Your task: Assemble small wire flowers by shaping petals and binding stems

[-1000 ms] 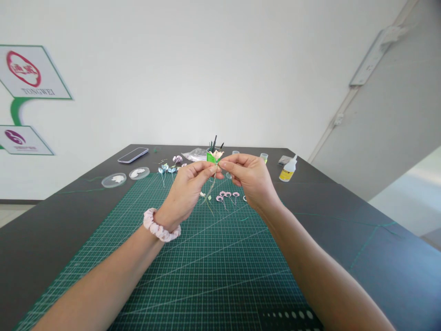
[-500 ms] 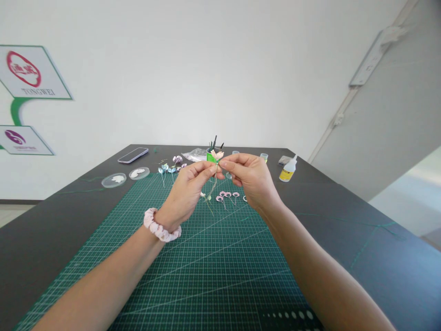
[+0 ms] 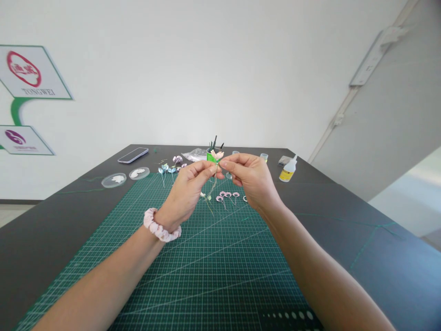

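Note:
A pale pink artificial flower (image 3: pixel 217 155) stands upright between my hands, above the green cutting mat (image 3: pixel 206 266). My left hand (image 3: pixel 189 186), with a pink scrunchie (image 3: pixel 161 226) at its wrist, pinches the stem just below the blossom. Thumb and forefinger of my right hand (image 3: pixel 253 179) are pressed together at the same spot under the petals; whether they grip the stem or a thin thread is too small to tell. The thin stem hangs below my left fingertips. Behind the blossom is a green cup (image 3: pixel 210 157) with dark tools in it.
Pink looped flower pieces (image 3: pixel 228 195) lie on the mat beyond my hands, with blue wired flowers (image 3: pixel 165 169) to the left. Two shallow dishes (image 3: pixel 114 180) hold white pieces. A phone (image 3: pixel 133 155) lies far left; a glue bottle (image 3: pixel 288 170) stands on the right.

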Demonstrator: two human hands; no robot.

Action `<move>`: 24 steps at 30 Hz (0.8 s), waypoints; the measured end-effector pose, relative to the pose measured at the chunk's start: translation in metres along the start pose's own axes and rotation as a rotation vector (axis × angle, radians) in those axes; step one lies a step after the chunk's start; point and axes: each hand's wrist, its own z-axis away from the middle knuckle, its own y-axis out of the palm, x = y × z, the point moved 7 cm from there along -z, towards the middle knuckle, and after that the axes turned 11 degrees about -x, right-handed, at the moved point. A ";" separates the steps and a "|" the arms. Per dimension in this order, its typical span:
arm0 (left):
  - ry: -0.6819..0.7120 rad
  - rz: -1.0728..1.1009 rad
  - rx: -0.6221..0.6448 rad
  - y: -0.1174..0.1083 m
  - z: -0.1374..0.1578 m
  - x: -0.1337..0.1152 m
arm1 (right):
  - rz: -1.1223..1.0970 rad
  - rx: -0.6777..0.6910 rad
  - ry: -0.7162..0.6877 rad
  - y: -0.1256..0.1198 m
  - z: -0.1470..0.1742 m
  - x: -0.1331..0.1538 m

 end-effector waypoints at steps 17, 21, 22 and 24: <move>-0.197 0.299 0.157 0.013 0.004 0.014 | -0.079 0.103 0.068 0.007 0.002 -0.003; -0.308 0.405 0.226 0.016 0.006 0.020 | -0.120 0.157 0.095 0.010 0.002 -0.005; -0.343 0.424 0.243 0.017 0.007 0.022 | -0.132 0.172 0.098 0.011 0.003 -0.006; -0.421 0.448 0.262 0.018 0.009 0.027 | -0.146 0.189 0.109 0.012 0.004 -0.006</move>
